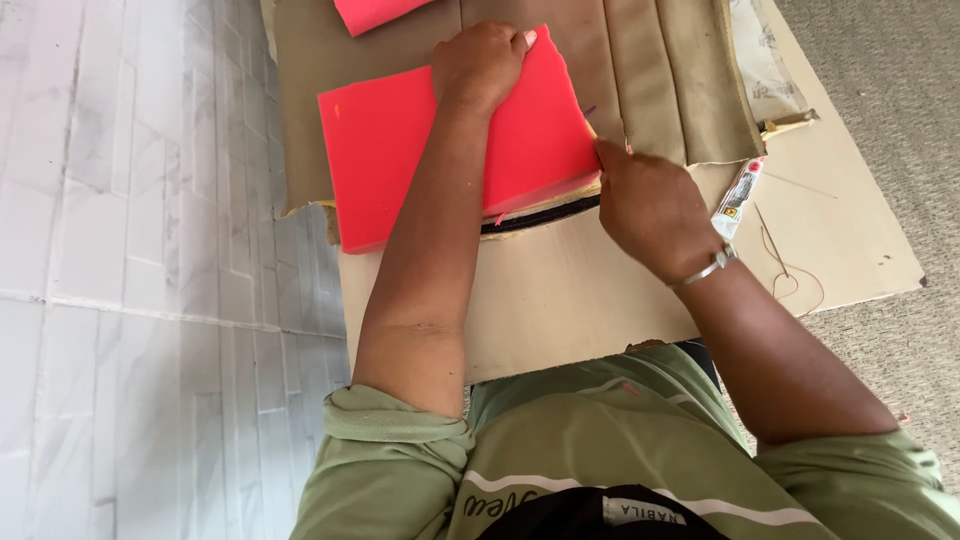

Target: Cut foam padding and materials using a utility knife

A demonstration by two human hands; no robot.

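Green sleeves frame the work: the left hand (480, 65) lies flat, pressing a red foam sheet (400, 160) onto tan fabric (650, 70); the right hand (648, 205) pinches its edge. Steady pressure should keep edges aligned.

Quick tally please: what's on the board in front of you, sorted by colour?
Red-pink foam sheets: 2, one under the left hand at, one at the top edge
Tan fabric panel: 1
White glue tube: 1
Brown thread: 1
Total: 5
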